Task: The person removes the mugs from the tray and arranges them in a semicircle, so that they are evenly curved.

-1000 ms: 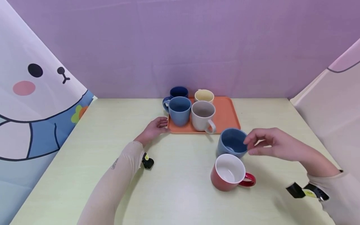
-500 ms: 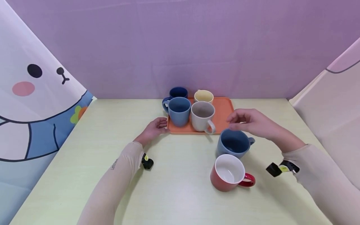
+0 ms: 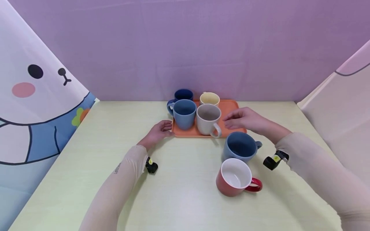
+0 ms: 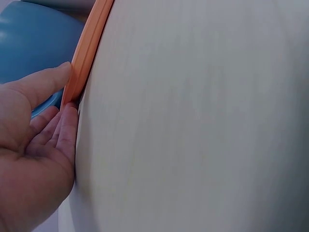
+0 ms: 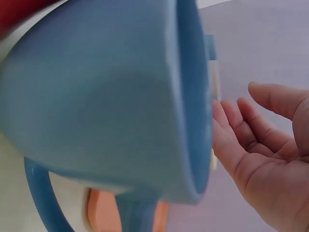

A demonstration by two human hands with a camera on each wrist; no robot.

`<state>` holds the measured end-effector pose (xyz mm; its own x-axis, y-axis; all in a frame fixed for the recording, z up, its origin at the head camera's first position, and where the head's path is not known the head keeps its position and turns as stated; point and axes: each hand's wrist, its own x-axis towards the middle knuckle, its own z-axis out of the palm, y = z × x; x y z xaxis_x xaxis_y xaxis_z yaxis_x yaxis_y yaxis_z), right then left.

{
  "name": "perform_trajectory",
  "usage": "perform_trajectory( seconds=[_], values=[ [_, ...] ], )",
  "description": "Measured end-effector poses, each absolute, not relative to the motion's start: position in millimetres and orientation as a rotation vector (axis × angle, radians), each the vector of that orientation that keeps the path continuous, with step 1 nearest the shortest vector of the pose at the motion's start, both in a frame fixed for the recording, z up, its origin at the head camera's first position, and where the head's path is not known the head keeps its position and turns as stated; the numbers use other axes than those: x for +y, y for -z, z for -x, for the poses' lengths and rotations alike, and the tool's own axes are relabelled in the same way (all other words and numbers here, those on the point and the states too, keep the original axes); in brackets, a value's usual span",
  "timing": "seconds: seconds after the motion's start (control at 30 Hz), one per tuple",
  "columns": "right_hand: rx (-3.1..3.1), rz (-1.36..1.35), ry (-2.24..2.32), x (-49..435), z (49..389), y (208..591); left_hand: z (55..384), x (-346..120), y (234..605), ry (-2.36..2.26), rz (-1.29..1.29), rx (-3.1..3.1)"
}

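In the head view my left hand (image 3: 158, 133) holds the front left corner of an orange tray (image 3: 231, 112). The left wrist view has its thumb against the tray rim (image 4: 86, 53) and the fingers at the side. My right hand (image 3: 245, 120) is above the tray's right part, fingers loosely bent, holding nothing. Left of it stands a grey-white mug (image 3: 206, 124) on the tray. Just in front of that hand, a blue mug (image 3: 235, 152) stands on the table, its handle to the right; it looms large in the right wrist view. A red mug (image 3: 228, 186) with white inside stands before it.
Also on the tray are a light blue mug (image 3: 185, 119), a dark blue mug (image 3: 183, 94) behind it, and a cream mug (image 3: 209, 98). A purple cloth (image 3: 185, 48) hangs behind the pale table (image 3: 179, 189). Printed cloth (image 3: 34, 112) closes the left side.
My right hand has moved left and away from me, from the blue mug's handle side to over the tray. The left hand and all mugs keep their places.
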<state>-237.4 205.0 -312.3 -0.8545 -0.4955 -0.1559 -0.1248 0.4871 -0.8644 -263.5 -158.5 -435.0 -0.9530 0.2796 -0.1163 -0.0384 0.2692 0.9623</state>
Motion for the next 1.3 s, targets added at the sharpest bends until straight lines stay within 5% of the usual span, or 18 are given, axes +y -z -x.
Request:
perform_trajectory(
  seconds=[1.3],
  values=[
    [2.158,0.389,1.043,176,268,330,266,-159,435,-1.709,-0.214,2.296]
  ],
)
